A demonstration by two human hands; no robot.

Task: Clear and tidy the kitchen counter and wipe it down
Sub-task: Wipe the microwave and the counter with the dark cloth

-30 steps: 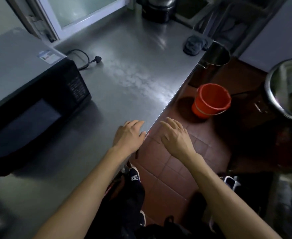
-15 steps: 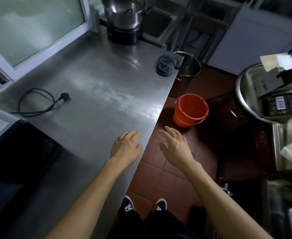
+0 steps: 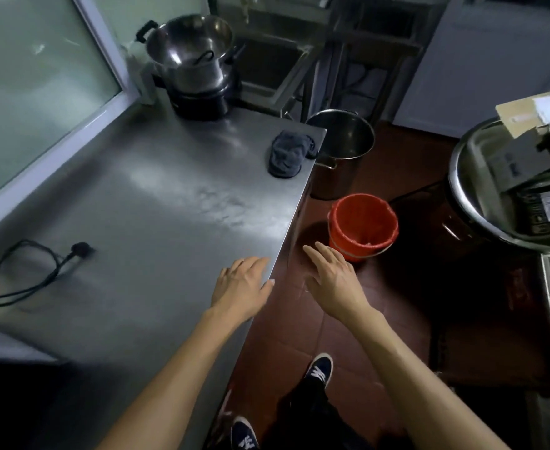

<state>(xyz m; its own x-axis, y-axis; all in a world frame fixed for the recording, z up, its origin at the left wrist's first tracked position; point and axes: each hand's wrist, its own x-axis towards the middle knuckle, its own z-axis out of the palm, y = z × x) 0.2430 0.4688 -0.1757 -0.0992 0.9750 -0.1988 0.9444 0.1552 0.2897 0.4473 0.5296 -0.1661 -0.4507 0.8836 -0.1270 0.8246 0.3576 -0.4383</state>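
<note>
Since a moment ago my view has swung up and to the right: the black microwave that filled the left side is gone from sight apart from a dark shape at the lower left, and the far end of the counter [image 3: 156, 203] has come into view, while my hands have kept much the same places at its edge. My left hand [image 3: 239, 285] lies palm down on the steel at the counter's right edge, fingers straight and spread a little, holding nothing. My right hand [image 3: 330, 280] hovers just beside it, off the counter and above the red tiled floor [image 3: 299, 336], fingers loose and apart, also empty.

Well ahead of my left hand, near the counter's far right corner, a crumpled grey cloth [image 3: 288, 154] sits on the steel. Farther on, at the back by the window [image 3: 33, 86], a steel pot [image 3: 191, 51] is stacked on a black base. To the left of my left hand, well apart from it, a black power cord [image 3: 27, 271] lies looped on the counter with its plug free.

Just ahead of my right hand an orange bucket [image 3: 363, 225] stands on the floor, and beyond it, against the counter's end, a tall steel stockpot [image 3: 342, 147]. Far to the right of my right hand a big steel basin [image 3: 471, 190] holds boxes. Below my arms I see my dark shoes [image 3: 319, 370].
</note>
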